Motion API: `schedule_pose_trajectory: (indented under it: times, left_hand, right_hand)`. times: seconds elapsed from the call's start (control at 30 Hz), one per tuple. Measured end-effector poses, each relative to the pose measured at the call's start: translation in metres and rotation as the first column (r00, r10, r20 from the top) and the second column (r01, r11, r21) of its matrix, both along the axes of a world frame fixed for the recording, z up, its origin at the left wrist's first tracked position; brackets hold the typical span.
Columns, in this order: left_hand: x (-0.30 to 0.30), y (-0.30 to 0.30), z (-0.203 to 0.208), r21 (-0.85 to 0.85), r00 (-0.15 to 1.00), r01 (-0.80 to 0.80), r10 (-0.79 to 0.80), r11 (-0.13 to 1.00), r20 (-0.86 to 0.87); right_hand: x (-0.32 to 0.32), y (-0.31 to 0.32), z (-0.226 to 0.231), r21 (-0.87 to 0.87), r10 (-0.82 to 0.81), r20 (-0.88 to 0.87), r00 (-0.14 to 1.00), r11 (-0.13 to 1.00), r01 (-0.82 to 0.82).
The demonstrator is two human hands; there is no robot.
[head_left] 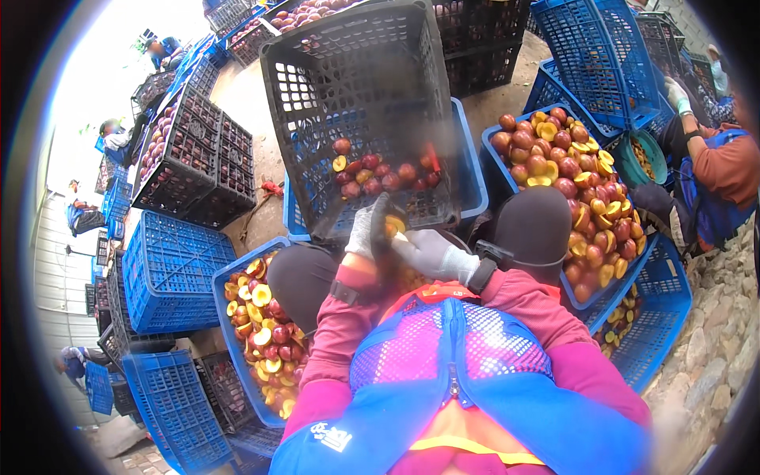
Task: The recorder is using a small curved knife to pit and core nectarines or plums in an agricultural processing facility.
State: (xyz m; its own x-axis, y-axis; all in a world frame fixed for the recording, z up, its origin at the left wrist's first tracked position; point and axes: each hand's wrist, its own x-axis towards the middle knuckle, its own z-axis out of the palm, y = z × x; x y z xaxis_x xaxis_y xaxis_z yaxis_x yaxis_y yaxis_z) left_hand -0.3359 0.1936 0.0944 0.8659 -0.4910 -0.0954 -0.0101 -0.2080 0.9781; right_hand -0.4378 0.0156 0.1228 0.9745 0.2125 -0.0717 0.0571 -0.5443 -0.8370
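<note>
1. One block of stacked black crates (190,158) stands to the left, dark red fruit showing through its mesh; its crates are hard to count.
2. One co-worker (716,170) sits at the far right; at least four more people are small in the left background.
3. One black crate (396,87) leans tilted just beyond the hands, its open side facing the person, over one blue crate (471,162). Roughly a dozen red fruits (390,181) lie gathered low inside it, at least one cut to yellow flesh.
4. Two blue crates heaped with fruit, many pieces halved, flank the knees: a left crate (247,259) and a right crate (495,165). Their pieces are too many to count. A third, the lower-right crate (661,317), holds fewer.
5. One teal bowl (633,170) of small brownish pieces sits near the co-worker.
6. Two gloved hands meet above the lap. The left hand (370,229) is curled around a piece of fruit; the right hand (434,253) is bent beside it, and whether it grips anything cannot be told.
7. One yellow-fleshed piece of fruit (393,225) lies between the hands, at the right hand's fingertips, near the tilted crate's lower edge.
</note>
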Motion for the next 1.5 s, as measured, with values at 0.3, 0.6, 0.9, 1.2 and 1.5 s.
schedule_pose_trajectory:
  times: [0.3, 0.6, 0.9, 1.2, 1.5]
  left_hand:
    - [0.000, 0.000, -0.051, -0.048, 0.985, 0.030, -0.021, 0.998, 0.173]
    - [-0.011, 0.009, -0.044, -0.082, 0.992, 0.014, -0.003, 0.997, 0.129]
    - [-0.016, -0.005, 0.006, -0.381, 0.908, -0.051, -0.116, 0.923, -0.403]
    - [0.173, -0.003, -0.029, 0.279, 0.985, -0.170, 0.151, 0.945, 0.087]
    - [0.242, -0.078, -0.165, 0.932, 0.915, 0.070, -0.395, 0.355, 0.082]
  right_hand:
    - [0.005, -0.013, -0.032, -0.117, 0.046, -0.138, 0.989, 0.991, -0.062]
    - [0.003, -0.002, -0.033, -0.126, 0.052, -0.120, 0.991, 0.990, -0.067]
    - [-0.025, -0.006, 0.022, 0.669, 0.379, -0.688, 0.619, 0.663, 0.337]
    - [-0.017, -0.009, -0.029, -0.270, 0.252, -0.312, 0.916, 0.901, -0.340]
    - [0.020, -0.030, -0.033, -0.236, 0.191, -0.457, 0.869, 0.916, -0.326]
